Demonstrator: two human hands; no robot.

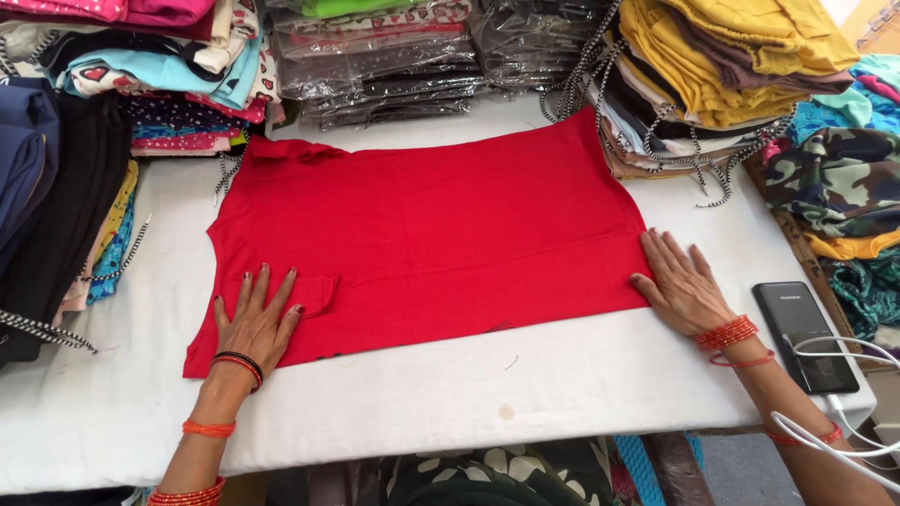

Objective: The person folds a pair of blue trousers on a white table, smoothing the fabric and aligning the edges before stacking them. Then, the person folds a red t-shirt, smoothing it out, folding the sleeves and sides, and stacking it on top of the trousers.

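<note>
A red sleeveless garment (441, 234) lies spread flat on a white padded table (525, 384). My left hand (256, 323) rests flat on its near left part, fingers spread, beside a small folded flap of red cloth. My right hand (682, 286) lies flat on the garment's right edge, fingers apart and pointing away from me. Neither hand grips anything. Both wrists carry orange and red bangles.
Stacks of folded clothes (159, 75) fill the left and back. Clear-bagged garments (384, 56) sit at the back centre, a yellow pile (722, 66) and camouflage cloth (834, 178) at the right. A black power bank (803, 335) with a white cable (844, 426) lies near the right edge.
</note>
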